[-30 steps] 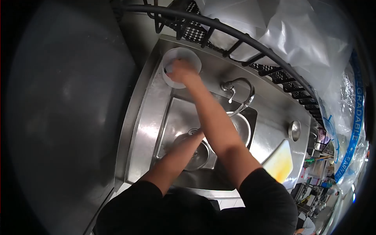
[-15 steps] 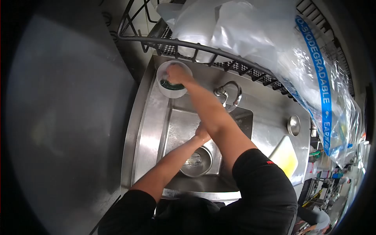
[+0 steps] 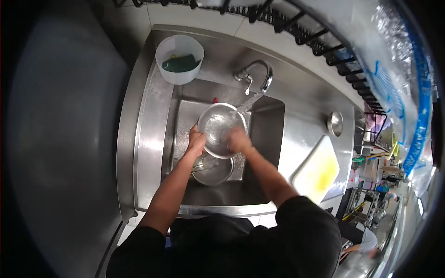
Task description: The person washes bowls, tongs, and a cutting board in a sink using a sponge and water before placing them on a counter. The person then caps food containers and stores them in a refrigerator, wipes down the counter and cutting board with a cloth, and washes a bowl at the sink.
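Observation:
A shiny metal bowl [image 3: 218, 121] is tilted over the sink, its inside facing me. My left hand [image 3: 197, 141] is closed on its left rim. My right hand [image 3: 237, 140] is at the right side of the bowl's inside, blurred by motion; its fingers and anything in them cannot be made out. Water runs from the faucet [image 3: 265, 76] toward the bowl's upper right rim. Below sits a second metal bowl [image 3: 218, 175] in the sink [image 3: 259, 185], holding something thin and wiry, perhaps a whisk, partly hidden.
A white plastic tub [image 3: 178, 76] with a green scouring pad [image 3: 181, 63] stands at the sink's back left corner. On the right counter are a cutting board [image 3: 317, 171] and a small metal bowl [image 3: 334, 123]. A black wire rack [image 3: 320, 34] with plastic bags overhangs the back.
My right hand has left the white tub and come down to the bowl. My left hand now holds that bowl up in view. Water is visibly running, and the view has shifted.

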`<state>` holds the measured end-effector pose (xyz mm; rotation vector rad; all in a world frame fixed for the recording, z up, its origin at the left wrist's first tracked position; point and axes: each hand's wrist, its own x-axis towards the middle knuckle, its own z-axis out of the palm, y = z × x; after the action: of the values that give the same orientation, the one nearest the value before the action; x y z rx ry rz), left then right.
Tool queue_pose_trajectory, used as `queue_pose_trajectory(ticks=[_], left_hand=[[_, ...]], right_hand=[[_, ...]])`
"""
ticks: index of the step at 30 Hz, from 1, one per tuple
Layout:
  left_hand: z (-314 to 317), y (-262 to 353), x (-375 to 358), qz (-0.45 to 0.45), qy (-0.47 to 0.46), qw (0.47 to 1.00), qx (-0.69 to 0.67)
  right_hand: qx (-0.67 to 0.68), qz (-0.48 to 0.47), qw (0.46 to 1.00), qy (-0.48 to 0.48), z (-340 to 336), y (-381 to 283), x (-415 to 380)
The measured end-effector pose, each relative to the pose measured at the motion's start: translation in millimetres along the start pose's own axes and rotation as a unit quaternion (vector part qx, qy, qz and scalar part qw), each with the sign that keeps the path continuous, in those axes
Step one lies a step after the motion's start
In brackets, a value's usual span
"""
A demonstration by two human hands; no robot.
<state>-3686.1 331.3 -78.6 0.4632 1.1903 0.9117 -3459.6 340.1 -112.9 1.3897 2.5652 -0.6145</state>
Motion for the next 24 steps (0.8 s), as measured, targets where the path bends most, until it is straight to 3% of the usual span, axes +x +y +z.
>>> queue_pose_trajectory(ticks=[2,4,5,6,7,8,9,10,11,12,13,14,15,16,17,18,20,21,22,23,24], left_hand=[[31,8,-20,-0.086,0.045,0.992,0.076],[26,-35,11,-0.025,0.094,0.992,0.081],[11,-30,24,-0.044,0.102,0.994,0.009],[-9,-26,33,-0.060,0.110,0.990,-0.062],[-38,-26,31,0.031,-0.036,0.997,-0.067],[-28,-27,20,0.027,-0.033,0.997,-0.064],[-4,-25,7,0.005,0.033,0.999,0.039],[11,-24,-1,-0.016,0.097,0.986,0.138],[9,-73,32,0.184,0.148,0.933,0.271],[-1,-58,33,0.187,0.148,0.933,0.269],[-20,-25,27,0.133,0.078,0.977,0.144],[-31,-5,18,0.073,0.008,0.997,0.018],[-34,-5,10,-0.068,0.079,0.991,0.081],[-2,25,-27,-0.056,0.104,0.977,0.176],[11,13,-23,-0.024,0.099,0.980,0.172],[17,-11,-8,0.009,0.092,0.982,0.165],[-9,-37,44,0.023,0.131,0.979,0.157],[-16,10,23,0.001,0.073,0.982,0.176],[-24,33,5,-0.027,0.015,0.980,0.198],[-26,-1,11,0.025,0.030,0.971,0.236],[-16,-4,6,0.020,0.034,0.971,0.237]], right_hand=[[0.088,0.134,0.958,0.238,-7,18,33],[0.335,0.234,0.888,0.212,-24,-46,55],[0.441,0.114,0.884,0.107,-27,-55,44],[0.433,-0.003,0.900,-0.046,-17,-39,35],[0.331,-0.043,0.941,-0.047,15,7,30],[0.226,-0.083,0.969,-0.047,40,42,34],[0.154,0.091,0.980,-0.089,-15,20,39],[0.152,0.090,0.980,-0.089,3,5,50],[0.403,0.120,0.907,0.022,37,-16,62],[0.434,0.079,0.898,0.007,29,-31,48],[0.465,0.040,0.884,-0.011,21,-46,34],[0.363,-0.131,0.913,-0.130,24,-11,28],[0.247,-0.107,0.957,-0.106,42,30,34],[0.125,-0.083,0.986,-0.079,54,57,48],[0.162,0.091,0.982,0.043,33,34,61],[0.161,0.091,0.982,0.041,29,20,60],[0.344,-0.009,0.938,-0.046,37,-10,44],[0.432,-0.062,0.895,-0.091,43,-19,40],[0.376,-0.131,0.909,-0.126,47,19,34],[0.257,0.005,0.957,-0.137,17,16,49],[0.189,0.071,0.970,-0.135,16,10,59]])
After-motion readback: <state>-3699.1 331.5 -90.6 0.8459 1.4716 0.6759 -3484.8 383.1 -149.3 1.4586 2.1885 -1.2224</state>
